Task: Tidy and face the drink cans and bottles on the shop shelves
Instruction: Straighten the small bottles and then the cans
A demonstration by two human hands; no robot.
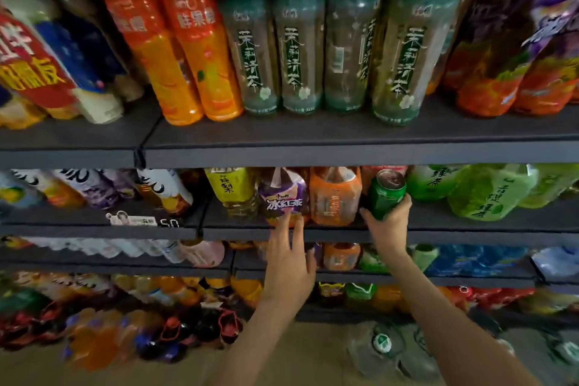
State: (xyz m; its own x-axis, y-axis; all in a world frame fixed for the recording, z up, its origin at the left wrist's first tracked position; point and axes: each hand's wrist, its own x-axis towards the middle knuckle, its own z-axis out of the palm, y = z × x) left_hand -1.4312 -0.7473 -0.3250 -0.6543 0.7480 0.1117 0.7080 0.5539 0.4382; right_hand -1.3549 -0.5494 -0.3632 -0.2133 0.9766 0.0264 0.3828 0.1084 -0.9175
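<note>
Near the shelf edge (470, 234), right hand (388, 227) around green can (383, 199).

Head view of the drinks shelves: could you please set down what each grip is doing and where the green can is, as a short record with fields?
left grip: open, straight fingers touching the purple-labelled bottle
right grip: fingers curled round the green can
can pose: tilted, its top towards the camera
can place: at the second shelf, between the orange-labelled bottle and the green tea bottles
can resting on shelf: cannot tell
</note>
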